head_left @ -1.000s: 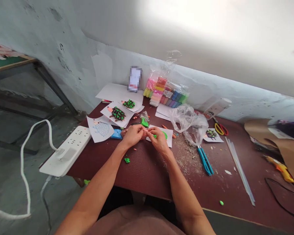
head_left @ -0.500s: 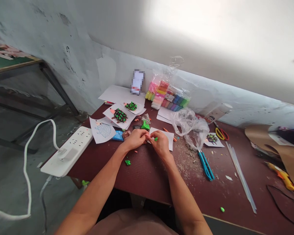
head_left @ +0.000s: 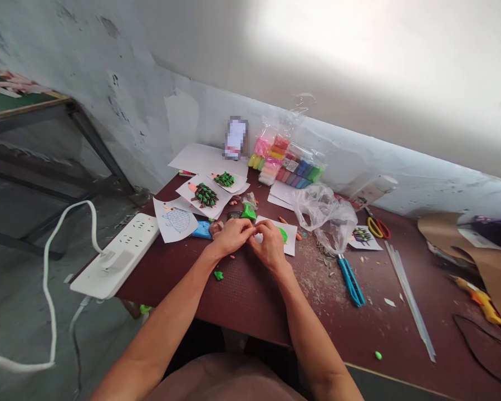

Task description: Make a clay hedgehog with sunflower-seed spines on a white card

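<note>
My left hand (head_left: 234, 238) and my right hand (head_left: 269, 246) meet over the table with fingertips pinched together. Whatever lies between the fingers is hidden. Partly under my right hand is a white card (head_left: 291, 245) bearing a flattened green clay shape (head_left: 284, 235). Just beyond the fingers sits a lump of bright green clay (head_left: 247, 212) in a wrapper. Beside my left hand are a brown clay packet (head_left: 216, 228) and a blue packet (head_left: 201, 229). A small green clay scrap (head_left: 219, 275) lies nearer me.
Cards with spiky hedgehog figures (head_left: 206, 195) and a blue hedgehog drawing (head_left: 177, 220) lie left. Bagged coloured clay (head_left: 290, 164) leans at the wall. Rightward are a crumpled plastic bag (head_left: 317, 209), a teal cutter (head_left: 351, 283), scissors (head_left: 378, 227) and a glue gun (head_left: 482, 301). A power strip (head_left: 112, 262) edges the table.
My right hand has shifted slightly and its fingers have curled, uncovering more of the green shape on the card. The two hands stay together.
</note>
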Tool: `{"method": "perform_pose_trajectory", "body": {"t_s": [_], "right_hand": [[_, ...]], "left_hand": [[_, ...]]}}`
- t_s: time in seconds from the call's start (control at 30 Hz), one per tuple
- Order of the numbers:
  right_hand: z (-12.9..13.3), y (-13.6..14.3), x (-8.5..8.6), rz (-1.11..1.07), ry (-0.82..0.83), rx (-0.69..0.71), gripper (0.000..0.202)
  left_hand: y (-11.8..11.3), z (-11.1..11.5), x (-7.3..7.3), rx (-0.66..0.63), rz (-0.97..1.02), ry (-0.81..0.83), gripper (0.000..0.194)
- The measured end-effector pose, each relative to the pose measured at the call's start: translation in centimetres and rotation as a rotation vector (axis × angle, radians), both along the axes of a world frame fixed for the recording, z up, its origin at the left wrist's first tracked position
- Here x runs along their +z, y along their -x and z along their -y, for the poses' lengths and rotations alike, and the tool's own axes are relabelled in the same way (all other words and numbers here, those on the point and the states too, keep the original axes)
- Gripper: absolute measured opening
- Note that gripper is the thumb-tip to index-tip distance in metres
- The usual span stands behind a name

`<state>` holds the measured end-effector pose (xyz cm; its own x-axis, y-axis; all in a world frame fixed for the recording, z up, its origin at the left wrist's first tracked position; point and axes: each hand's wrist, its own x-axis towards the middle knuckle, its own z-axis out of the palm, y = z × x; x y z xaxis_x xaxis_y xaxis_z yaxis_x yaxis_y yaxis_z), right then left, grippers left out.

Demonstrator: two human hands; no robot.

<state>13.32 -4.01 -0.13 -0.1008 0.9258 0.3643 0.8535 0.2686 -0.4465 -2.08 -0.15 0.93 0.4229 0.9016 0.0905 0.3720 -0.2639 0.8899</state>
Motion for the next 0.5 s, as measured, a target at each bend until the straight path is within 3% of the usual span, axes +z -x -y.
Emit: {"method": "perform_pose_trajectory", "body": {"t_s": [0.23, 0.5], "right_hand": [[-0.2, 0.0, 0.46, -0.161, -0.069, 0.026, 0.013], [-0.13, -0.12, 0.01, -0.176, -0.008, -0.008, 0.013]], "left_hand": [[0.1, -0.1, 0.02, -0.052, 0.213, 0.02, 0.033], [0.35, -0.49, -0.77, 0.05, 0.133, 0.011, 0.022]]}}
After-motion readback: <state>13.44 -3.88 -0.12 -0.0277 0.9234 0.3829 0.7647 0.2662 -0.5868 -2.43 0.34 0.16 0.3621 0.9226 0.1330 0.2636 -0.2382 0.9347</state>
